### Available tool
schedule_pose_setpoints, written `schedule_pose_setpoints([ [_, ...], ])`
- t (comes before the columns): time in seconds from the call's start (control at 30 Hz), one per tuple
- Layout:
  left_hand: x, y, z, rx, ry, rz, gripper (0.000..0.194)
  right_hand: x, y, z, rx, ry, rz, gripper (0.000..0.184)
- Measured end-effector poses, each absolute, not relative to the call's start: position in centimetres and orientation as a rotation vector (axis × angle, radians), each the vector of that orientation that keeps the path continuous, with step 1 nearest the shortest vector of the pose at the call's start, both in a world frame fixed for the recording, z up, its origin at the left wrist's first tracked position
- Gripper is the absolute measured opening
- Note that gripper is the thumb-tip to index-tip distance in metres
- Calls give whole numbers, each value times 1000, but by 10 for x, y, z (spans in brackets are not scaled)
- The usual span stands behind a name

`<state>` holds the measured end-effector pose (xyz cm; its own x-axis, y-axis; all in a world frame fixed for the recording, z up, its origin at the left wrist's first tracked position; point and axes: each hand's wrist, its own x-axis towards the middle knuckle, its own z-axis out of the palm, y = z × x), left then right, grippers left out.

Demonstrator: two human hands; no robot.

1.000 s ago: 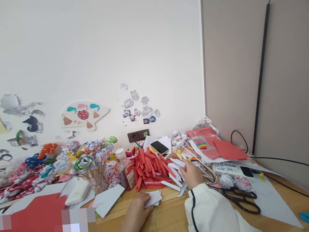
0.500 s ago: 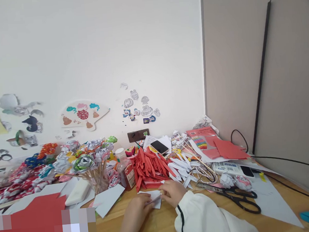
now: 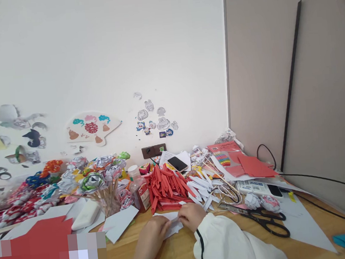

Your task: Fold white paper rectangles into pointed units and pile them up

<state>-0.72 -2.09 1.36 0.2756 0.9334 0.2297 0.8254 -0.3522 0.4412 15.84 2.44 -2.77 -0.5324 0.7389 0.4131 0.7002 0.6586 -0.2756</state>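
Note:
Between my two hands lies a small piece of white paper (image 3: 174, 225), low over the wooden table. My left hand (image 3: 153, 232) pinches its left side, fingers closed on it. At the paper's right edge, my right hand (image 3: 192, 216) grips it with bent fingers; the thumb side faces the left hand. Just beyond the paper rises a heap of folded red paper strips (image 3: 167, 188). Folded white paper strips (image 3: 202, 185) are piled beside it, past my right hand. The fingertips partly cover the paper's edges.
Black-handled scissors (image 3: 266, 220) lie right of my right sleeve. A bottle (image 3: 140, 194) and a cup of sticks (image 3: 107, 199) stand to the left, near paper flowers (image 3: 92, 181). A phone (image 3: 177, 164) rests behind the red heap. Red sheets (image 3: 37, 246) lie front left.
My hands stay nearly in place on the white paper. The paper's lower part has shifted and now shows a little more to the right. The whole view has slid very slightly.

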Motion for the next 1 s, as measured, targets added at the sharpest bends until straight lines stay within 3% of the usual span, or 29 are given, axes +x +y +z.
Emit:
schedule_pose_setpoints([
  [0.13,-8,-18,8,2432,1611,676,27,158,24,-25,-1161,-2409,71,9],
  [0.33,-9,-16,6,2407,1678,739,22,159,21,-23,-1144,-2399,53,24],
  [1.0,-12,-20,17,1919,1621,1307,27,157,13,-15,-968,-2161,164,19],
])
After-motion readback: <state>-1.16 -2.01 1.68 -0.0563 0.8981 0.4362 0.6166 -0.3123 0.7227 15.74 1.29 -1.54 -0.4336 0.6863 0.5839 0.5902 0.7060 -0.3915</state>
